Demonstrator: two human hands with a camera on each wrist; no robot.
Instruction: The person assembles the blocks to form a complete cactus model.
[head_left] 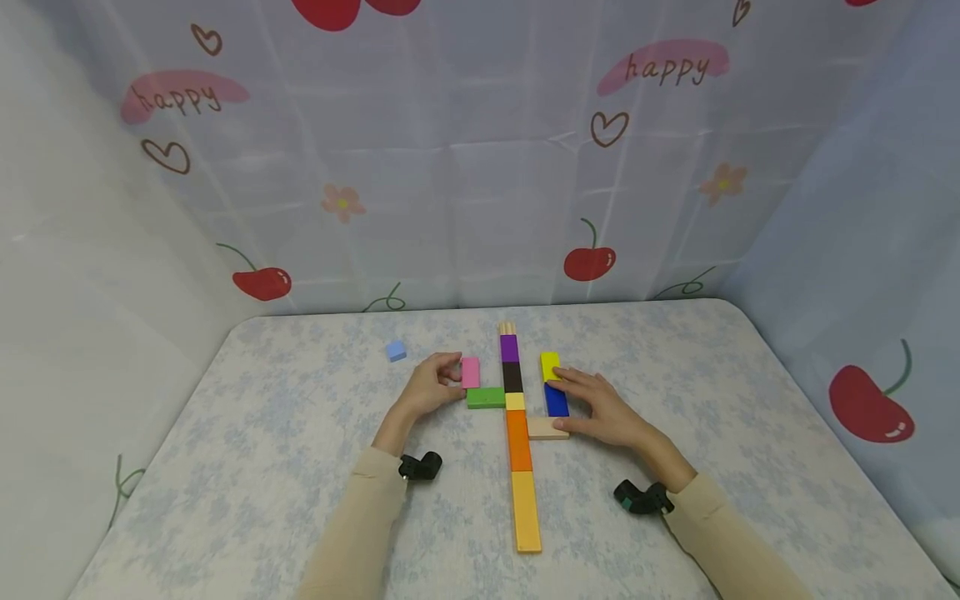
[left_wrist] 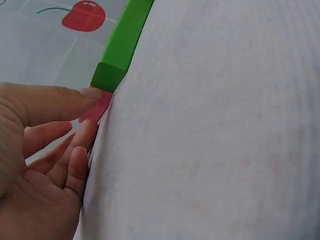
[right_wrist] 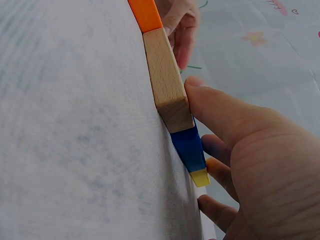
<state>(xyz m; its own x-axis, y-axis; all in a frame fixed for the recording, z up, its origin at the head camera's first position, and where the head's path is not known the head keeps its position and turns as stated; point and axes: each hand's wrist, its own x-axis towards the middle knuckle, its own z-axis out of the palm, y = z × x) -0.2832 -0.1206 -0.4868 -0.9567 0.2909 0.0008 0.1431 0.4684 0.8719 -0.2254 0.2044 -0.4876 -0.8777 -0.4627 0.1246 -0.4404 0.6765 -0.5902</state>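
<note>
At the outer side of a pink block [head_left: 470,372] is my left hand [head_left: 431,385], fingers loosely bent. Its thumb lies by the corner where pink meets a green block [left_wrist: 112,60]. On the other side, my right hand [head_left: 603,408] spreads its fingers over the edge of a yellow block [head_left: 550,365] and a blue block [head_left: 556,402], which stand end to end. The right thumb touches the outer end of a plain wooden block [right_wrist: 167,75]. Green and wooden blocks stick out sideways from a central row of blocks.
The central row runs purple [head_left: 509,348], black [head_left: 512,377], small pale yellow [head_left: 515,402], orange [head_left: 518,440] and long yellow-orange [head_left: 527,512], with thin sticks [head_left: 507,328] at its far end. A light-blue block [head_left: 396,351] lies apart, far left. A printed curtain [head_left: 480,208] hangs behind the table.
</note>
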